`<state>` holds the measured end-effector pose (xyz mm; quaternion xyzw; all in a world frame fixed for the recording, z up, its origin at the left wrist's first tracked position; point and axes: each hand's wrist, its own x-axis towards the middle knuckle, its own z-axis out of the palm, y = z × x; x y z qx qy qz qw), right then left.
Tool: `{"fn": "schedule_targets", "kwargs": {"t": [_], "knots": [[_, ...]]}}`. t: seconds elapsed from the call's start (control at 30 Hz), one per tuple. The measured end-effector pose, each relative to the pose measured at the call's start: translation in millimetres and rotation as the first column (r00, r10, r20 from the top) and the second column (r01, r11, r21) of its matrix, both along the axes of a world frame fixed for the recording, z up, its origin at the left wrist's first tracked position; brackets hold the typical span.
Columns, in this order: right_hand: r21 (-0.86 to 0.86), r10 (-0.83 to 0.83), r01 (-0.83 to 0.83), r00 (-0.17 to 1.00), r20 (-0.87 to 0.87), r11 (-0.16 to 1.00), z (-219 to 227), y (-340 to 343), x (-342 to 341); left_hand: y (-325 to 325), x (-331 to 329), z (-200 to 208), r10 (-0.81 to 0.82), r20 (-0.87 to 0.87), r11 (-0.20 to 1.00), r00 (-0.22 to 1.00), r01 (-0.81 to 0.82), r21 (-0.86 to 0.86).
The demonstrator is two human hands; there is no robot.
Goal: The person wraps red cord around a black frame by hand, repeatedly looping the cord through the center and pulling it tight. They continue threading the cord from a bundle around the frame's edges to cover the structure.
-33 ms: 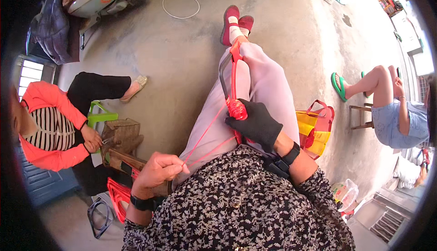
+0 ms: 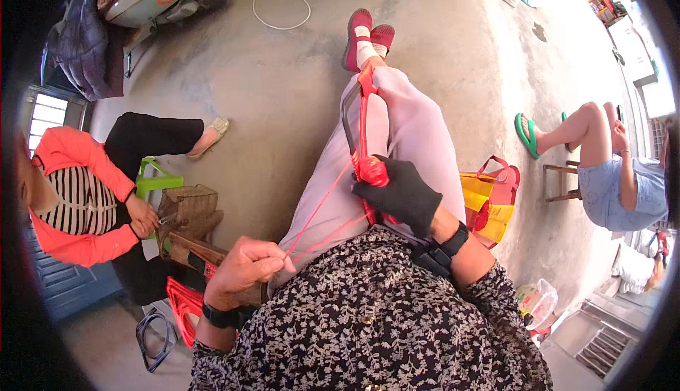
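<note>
A narrow looped frame (image 2: 347,123) lies along my thighs, its far end near my knees. Its left side shows bare grey-black, while the right side and far end are covered in red. Against its near part sits a bundle of red cord (image 2: 373,171). My right hand (image 2: 406,196), in a black glove, is closed around that bundle; its fingertips are partly hidden. Off to the left, my bare left hand (image 2: 249,267) is closed in a pinch on thin red cord (image 2: 319,214). Two taut strands spread from this pinch toward the frame.
Beside my right leg stands a yellow and red bag (image 2: 489,207). On the left are a wooden block (image 2: 188,210), red-covered frames (image 2: 184,309) and a dark frame (image 2: 152,341). One person (image 2: 85,200) sits at left, another (image 2: 613,178) at right on a stool.
The red bundle has turned a little, and my right hand has shifted slightly to the right with it. My left hand stays in place with the cord.
</note>
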<state>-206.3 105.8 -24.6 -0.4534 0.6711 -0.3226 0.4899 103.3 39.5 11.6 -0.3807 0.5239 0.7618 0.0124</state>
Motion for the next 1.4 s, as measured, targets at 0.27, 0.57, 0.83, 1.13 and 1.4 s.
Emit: {"fn": "schedule_targets", "kwargs": {"t": [0.27, 0.57, 0.83, 1.13, 1.4], "knots": [[-0.026, -0.364, 0.508, 0.651, 0.666, 0.861, 28.9, 14.1, -59.1, -30.0, -73.0, 33.5, 0.269, -0.747, 0.963, 0.607, -0.175, 0.204], [-0.253, -0.128, -0.097, 0.658, -0.742, 0.963, 34.4, -21.9, -27.6, -46.3, -162.0, -63.4, 0.351, -0.484, 0.936, 0.802, -0.298, 0.186], [-0.414, -0.238, 0.137, 0.950, -0.200, 0.900, 20.7, -31.1, -25.7, -61.6, -158.6, -66.9, 0.616, -0.428, 0.788, 0.661, -0.501, 0.359], [-0.560, -0.148, -0.406, 0.701, -0.698, 0.723, 70.4, -55.5, 4.0, -52.4, -102.9, 63.2, 0.602, -0.671, 0.779, 0.434, -0.503, 0.374], [-0.489, 0.477, -0.379, 0.875, 0.088, 0.786, 84.1, 12.8, -30.1, -64.7, -63.3, 33.0, 0.535, -0.538, 0.812, 0.651, -0.573, 0.113]]}}
